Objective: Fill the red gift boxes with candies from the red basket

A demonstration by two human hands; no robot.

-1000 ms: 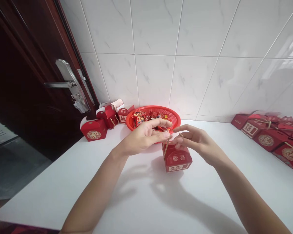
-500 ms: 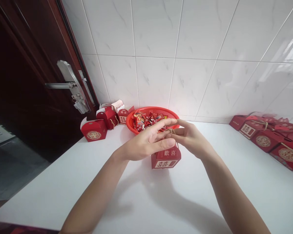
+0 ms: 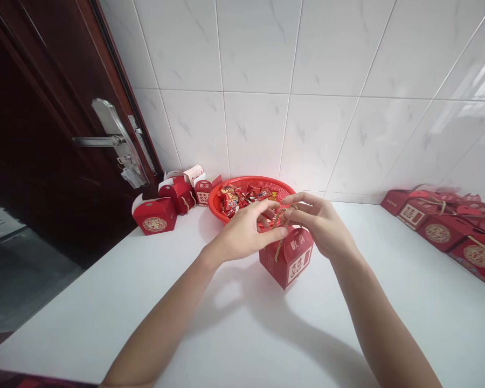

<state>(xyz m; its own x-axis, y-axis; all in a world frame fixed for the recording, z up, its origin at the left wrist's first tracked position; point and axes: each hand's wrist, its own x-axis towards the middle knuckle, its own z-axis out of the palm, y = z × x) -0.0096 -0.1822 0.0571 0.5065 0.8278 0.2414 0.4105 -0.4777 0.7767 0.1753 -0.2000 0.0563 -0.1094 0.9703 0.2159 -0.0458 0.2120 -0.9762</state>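
A red gift box [image 3: 288, 260] with gold and white characters hangs or stands turned in front of me, one corner pointing my way. Twisted rope [image 3: 279, 245] runs up its side to a loop at the top. My right hand [image 3: 317, 218] pinches this rope above the lid, from the right. On the other side, my left hand [image 3: 253, 226] has its thumb and fingers apart, close beside the rope and the box top. Whether its fingertips touch the rope is hard to see.
Behind my hands sits a red plastic basket [image 3: 213, 207] of wrapped sweets [image 3: 230, 199]. Several open red boxes [image 3: 156, 216] stand at the left back. More red boxes [image 3: 436, 231] are lined up at the right. A tiled wall [image 3: 258, 134] backs the white table [image 3: 145, 302].
The gift box has turned, so its front now faces right, and it has shifted slightly right. My hands have parted a little, and the rope loop shows more clearly.
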